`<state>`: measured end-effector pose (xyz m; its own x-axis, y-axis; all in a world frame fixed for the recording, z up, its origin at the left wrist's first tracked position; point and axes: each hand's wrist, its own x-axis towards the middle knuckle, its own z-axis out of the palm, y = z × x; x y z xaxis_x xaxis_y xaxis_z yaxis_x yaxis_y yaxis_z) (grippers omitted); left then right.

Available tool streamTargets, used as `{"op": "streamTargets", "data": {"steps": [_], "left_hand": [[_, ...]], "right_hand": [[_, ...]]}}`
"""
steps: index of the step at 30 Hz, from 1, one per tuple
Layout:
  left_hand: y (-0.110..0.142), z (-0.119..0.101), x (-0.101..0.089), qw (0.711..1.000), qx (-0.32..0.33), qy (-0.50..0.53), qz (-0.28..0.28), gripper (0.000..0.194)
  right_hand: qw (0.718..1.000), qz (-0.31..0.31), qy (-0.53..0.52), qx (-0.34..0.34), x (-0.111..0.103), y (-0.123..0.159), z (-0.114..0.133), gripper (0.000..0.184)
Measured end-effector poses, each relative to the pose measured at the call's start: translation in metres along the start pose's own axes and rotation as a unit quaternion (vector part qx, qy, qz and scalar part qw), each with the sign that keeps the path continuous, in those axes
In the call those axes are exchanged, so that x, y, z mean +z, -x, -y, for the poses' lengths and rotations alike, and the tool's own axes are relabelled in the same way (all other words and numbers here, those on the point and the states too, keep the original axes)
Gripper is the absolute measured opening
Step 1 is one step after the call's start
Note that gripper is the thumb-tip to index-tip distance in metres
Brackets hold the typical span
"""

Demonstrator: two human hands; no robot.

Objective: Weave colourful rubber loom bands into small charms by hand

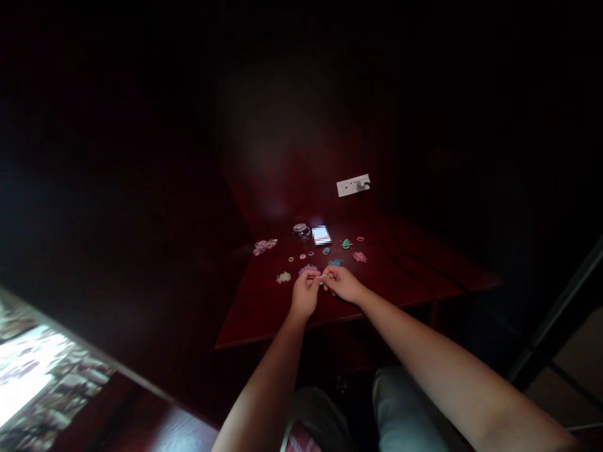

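Observation:
My left hand (306, 292) and my right hand (342, 284) meet over the front part of the dark red table (264, 317). Both are closed, thumbs and fingers pinching a small pale green hair tie (323, 277) between them. Fingers cover part of it. Just behind my left hand lies a purple pile of hair ties (308, 269). A blue pile (335, 263) sits right behind my right hand. To the left is a pale yellowish pile (283, 277). A pink pile (360, 257) and a green pile (346, 243) lie farther right.
A mixed-colour pile (264, 246) lies at the table's left edge. Single rings, including a yellow one (291, 259), lie mid-table. Behind them stand a round container (301, 230) and a lit phone (321, 235). A wall socket (353, 185) holds a plug; a dark cable runs across the right side.

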<state>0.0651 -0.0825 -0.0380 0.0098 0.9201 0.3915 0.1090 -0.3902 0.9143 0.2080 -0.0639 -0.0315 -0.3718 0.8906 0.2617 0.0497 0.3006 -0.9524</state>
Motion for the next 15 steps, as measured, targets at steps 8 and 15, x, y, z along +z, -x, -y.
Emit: {"op": "streamTargets", "data": {"steps": [8,15], "left_hand": [[0.0035,-0.0065,-0.0006,0.999,-0.017,0.016,0.023,0.018],[0.0016,-0.0049,-0.0017,0.999,-0.028,0.033,-0.008,0.015]], "right_hand": [[0.999,-0.008,-0.032,-0.004,-0.0005,0.0008,0.0053,0.015],[0.998,-0.03,-0.049,-0.02,-0.0033,0.0006,0.005,0.018]]}}
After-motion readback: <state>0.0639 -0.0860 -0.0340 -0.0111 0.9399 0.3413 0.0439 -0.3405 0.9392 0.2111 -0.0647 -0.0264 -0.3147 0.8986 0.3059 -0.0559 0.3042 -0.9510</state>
